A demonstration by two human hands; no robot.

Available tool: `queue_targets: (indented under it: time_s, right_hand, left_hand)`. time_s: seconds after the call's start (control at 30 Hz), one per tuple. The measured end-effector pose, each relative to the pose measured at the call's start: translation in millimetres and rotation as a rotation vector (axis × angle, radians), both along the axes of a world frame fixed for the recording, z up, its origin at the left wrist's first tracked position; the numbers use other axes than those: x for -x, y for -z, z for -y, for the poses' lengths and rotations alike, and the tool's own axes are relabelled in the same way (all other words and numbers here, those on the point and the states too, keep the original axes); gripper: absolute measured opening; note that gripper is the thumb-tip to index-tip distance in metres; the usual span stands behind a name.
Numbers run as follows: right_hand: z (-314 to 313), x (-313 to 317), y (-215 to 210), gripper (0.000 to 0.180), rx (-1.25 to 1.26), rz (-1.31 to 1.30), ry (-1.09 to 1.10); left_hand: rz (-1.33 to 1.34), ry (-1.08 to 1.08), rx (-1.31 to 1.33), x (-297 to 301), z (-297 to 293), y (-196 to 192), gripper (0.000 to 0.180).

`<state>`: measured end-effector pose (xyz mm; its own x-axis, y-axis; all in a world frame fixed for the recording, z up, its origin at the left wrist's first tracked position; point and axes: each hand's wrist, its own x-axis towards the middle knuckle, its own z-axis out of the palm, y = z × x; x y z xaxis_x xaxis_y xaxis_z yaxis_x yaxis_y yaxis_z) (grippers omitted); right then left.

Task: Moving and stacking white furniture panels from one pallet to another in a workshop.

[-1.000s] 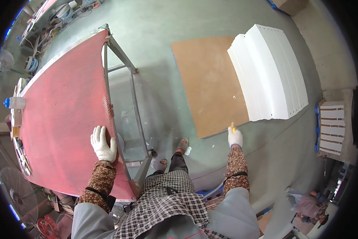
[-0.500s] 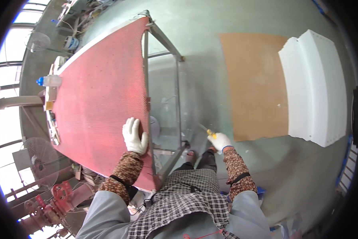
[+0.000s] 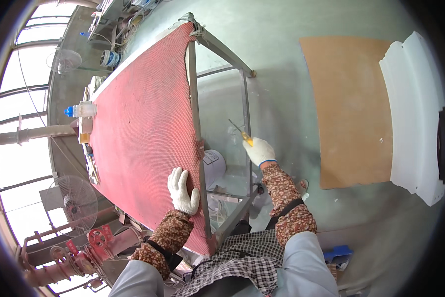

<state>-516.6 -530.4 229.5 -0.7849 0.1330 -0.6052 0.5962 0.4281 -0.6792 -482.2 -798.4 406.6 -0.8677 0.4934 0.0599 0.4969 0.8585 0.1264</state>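
My left hand, in a white glove, lies flat on the near edge of a red textured mat that covers a metal-framed table. My right hand, also gloved, grips a yellow-handled utility knife with its blade pointing away from me. The knife hangs over the open side of the frame, just right of the mat's edge. Both forearms wear patterned brown sleeves.
A white bucket stands under the table. A brown board lies on the grey floor to the right, with a white sheet beyond it. A plastic bottle sits at the table's far left edge. A fan stands at lower left.
The view has turned left toward the table. My right hand with the knife has come up from near the brown board to beside the mat's edge. My left hand stays on the mat.
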Motion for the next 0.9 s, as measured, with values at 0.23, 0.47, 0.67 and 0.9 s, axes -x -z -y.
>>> queue_targets:
  time_s: [0.23, 0.47, 0.67, 0.9]
  right_hand:
    - [66.5, 16.1, 37.6, 0.047, 0.184, 0.040, -0.249]
    - [27.3, 17.0, 65.3, 0.049, -0.050, -0.006, -0.002]
    - [-111.9, 60.0, 12.1, 0.050, -0.225, -0.101, 0.358]
    - [-169.8, 65.5, -42.2, 0.055, -0.211, -0.143, 0.457]
  left_hand:
    - [0.003, 0.003, 0.003, -1.1, -3.9, -1.7, 0.064]
    - [0.001, -0.003, -0.050, -1.9, 1.1, 4.5, 0.065]
    - [-0.028, 0.002, -0.065, -3.4, -1.5, 3.9, 0.061]
    - [0.003, 0.001, -0.038, -5.0, -9.9, 5.3, 0.062]
